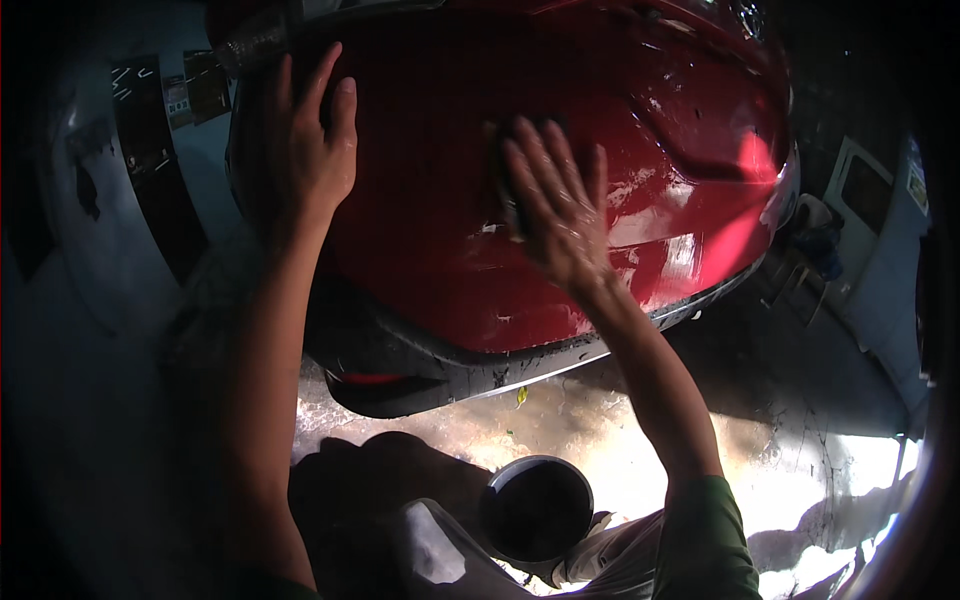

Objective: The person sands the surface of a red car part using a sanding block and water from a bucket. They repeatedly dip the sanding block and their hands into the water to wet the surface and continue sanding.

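Observation:
A wet red car (420, 230) fills the upper middle, with its glossy panel facing me. My right hand (560, 205) lies on this panel, wet, pressing a dark sponge-like pad (507, 190) that is mostly hidden under the palm and fingers. What kind of pad it is I cannot make out. Farther left, my left hand (320, 150) is open with its fingers spread and nothing in it. It is at the panel's left side; whether it touches the paint is unclear.
A dark bucket (537, 510) stands on the wet floor by my legs. Along the car's lower edge runs a dark and grey bumper (470, 375). At the right are a chair (810, 250) and a pale door (860, 200); a dark doorway (155, 160) is at the left.

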`<state>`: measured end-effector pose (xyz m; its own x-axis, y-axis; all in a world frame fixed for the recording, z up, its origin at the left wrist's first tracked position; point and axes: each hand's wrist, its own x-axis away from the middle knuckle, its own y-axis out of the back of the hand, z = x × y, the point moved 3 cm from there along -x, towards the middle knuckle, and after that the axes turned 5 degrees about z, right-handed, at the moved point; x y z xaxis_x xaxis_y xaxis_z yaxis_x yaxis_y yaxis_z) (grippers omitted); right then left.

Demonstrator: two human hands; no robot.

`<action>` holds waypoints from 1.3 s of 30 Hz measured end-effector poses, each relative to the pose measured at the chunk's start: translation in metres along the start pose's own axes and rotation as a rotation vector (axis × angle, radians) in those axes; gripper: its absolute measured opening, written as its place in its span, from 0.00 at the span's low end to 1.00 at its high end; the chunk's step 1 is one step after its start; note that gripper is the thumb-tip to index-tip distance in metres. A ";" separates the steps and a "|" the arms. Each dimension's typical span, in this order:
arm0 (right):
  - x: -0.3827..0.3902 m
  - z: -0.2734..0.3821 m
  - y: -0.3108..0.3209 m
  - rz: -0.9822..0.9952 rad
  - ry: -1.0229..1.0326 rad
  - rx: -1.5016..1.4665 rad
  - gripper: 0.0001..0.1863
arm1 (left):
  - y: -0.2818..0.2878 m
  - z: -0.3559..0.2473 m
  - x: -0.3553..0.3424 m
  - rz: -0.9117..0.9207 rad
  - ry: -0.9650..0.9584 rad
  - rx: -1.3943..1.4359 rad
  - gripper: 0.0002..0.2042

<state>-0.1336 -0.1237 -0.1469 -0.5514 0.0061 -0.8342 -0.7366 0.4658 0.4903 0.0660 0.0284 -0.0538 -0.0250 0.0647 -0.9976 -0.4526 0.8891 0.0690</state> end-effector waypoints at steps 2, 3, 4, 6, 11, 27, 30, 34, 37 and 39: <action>0.066 -0.073 -0.005 -0.208 -0.009 0.118 0.39 | 0.004 -0.016 -0.011 -0.004 -0.002 -0.027 0.19; 0.082 -0.095 -0.008 -0.280 0.044 0.238 0.39 | 0.001 -0.022 -0.013 0.020 -0.012 -0.077 0.19; 0.070 -0.081 -0.010 -0.284 0.046 0.216 0.39 | 0.003 -0.013 -0.013 0.026 -0.013 -0.098 0.19; 0.017 -0.028 -0.003 -0.254 -0.059 0.145 0.37 | 0.001 0.002 -0.012 -0.059 -0.213 -0.112 0.19; -0.048 0.065 -0.003 -0.042 0.141 -0.024 0.40 | -0.017 0.024 -0.015 -0.119 -0.264 0.259 0.16; -0.022 0.089 -0.038 -0.002 0.629 0.283 0.28 | -0.022 0.058 -0.011 -0.060 -0.206 0.428 0.25; -0.096 0.076 0.003 -0.116 0.299 0.202 0.29 | -0.019 0.058 -0.007 -0.098 -0.213 0.363 0.33; -0.059 0.100 -0.022 -0.097 0.284 0.069 0.33 | -0.021 0.058 -0.004 -0.087 -0.243 0.325 0.34; -0.008 0.093 -0.045 0.172 0.491 0.075 0.30 | -0.022 0.055 -0.005 -0.042 -0.211 0.303 0.36; -0.033 0.085 -0.029 0.133 0.655 0.152 0.33 | -0.024 0.054 -0.003 -0.022 -0.216 0.318 0.37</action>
<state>-0.0610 -0.0625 -0.1546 -0.7917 -0.4424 -0.4212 -0.6095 0.6174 0.4973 0.1250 0.0314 -0.0521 0.1857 0.1076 -0.9767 -0.1508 0.9853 0.0799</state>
